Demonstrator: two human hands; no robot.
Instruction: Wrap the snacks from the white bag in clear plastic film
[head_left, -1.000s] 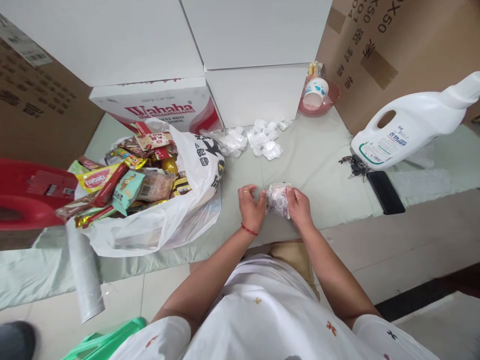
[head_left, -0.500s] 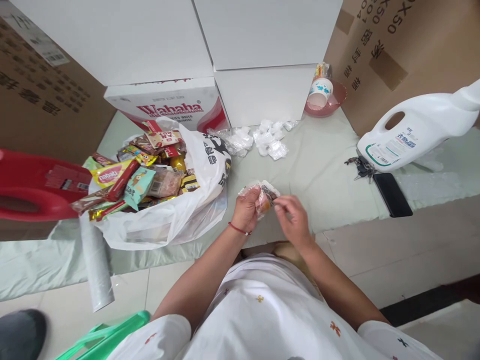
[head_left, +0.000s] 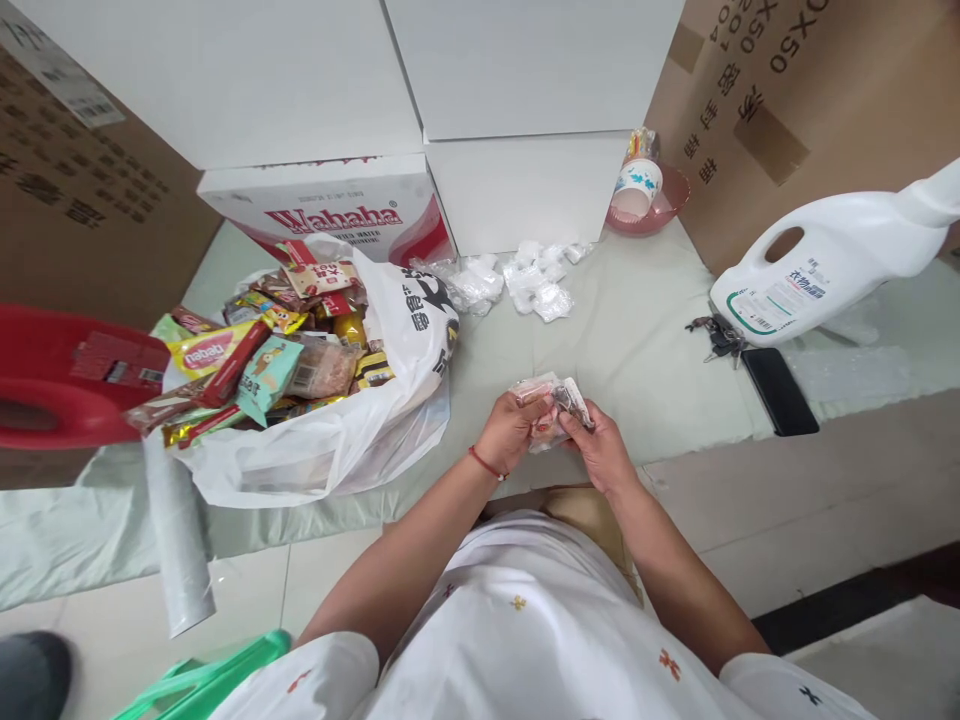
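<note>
Both hands meet over the front edge of the cloth-covered table, gripping a small clear snack packet (head_left: 546, 430) with pinkish and dark contents. My left hand (head_left: 510, 432) pinches its left side, thumb on top. On the packet's right side, my right hand (head_left: 602, 450) closes with thumb and fingers. What exactly is inside cannot be made out. To the left stands a white plastic bag (head_left: 300, 470) heaped with wrapped snacks (head_left: 262, 360). Beyond my hands lie several small crumpled clear-and-white packets (head_left: 536, 278).
A Wahaha carton (head_left: 337, 205) and white boxes (head_left: 525, 190) line the back. At right are a white detergent bottle (head_left: 817, 265), keys (head_left: 718, 338), a black phone (head_left: 780, 390) and a pink bowl (head_left: 667, 205) with paper cups. A red jug (head_left: 75, 375) and plastic roll (head_left: 178, 545) are left.
My right hand has come in and taken hold of the packet's right side. My left hand and the packet have shifted slightly right and down.
</note>
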